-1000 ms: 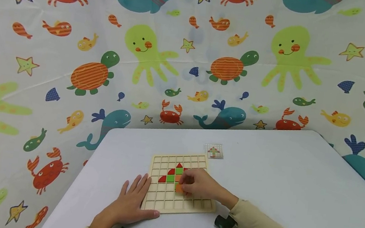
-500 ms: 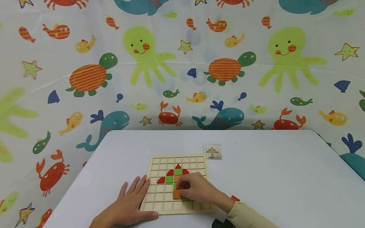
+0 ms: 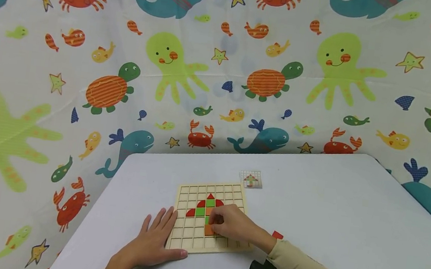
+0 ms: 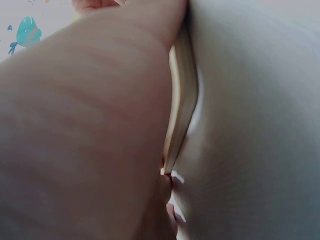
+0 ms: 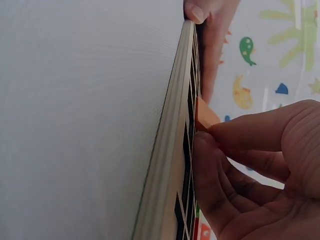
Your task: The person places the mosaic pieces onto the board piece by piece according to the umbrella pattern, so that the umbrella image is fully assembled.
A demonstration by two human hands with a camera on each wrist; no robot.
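A square wooden grid board (image 3: 183,233) lies on the white table. My left hand (image 3: 152,236) rests flat at its left near corner, fingers spread along the side, thumb along the front edge. With thumb and index fingertips, my right hand (image 3: 233,222) pinches an orange square tile (image 3: 209,230) at the board. In the right wrist view this orange tile (image 5: 205,116) stands tilted against the grid. Farther up the board are a red triangle (image 3: 211,196), red curved pieces (image 3: 190,212), green squares (image 3: 199,212) and another orange square (image 3: 208,211). My right fingers hide cells to their right.
Behind the board lies a small card (image 3: 251,179) printed with a gridded coloured pattern. A red piece (image 3: 277,235) shows on the table beside my right sleeve (image 3: 304,266). A sea-animal curtain (image 3: 189,82) hangs behind the table.
My right hand has brought the orange tile a little nearer the board's front and then stayed almost still. The red piece by my sleeve has come into sight. My left hand has not moved.
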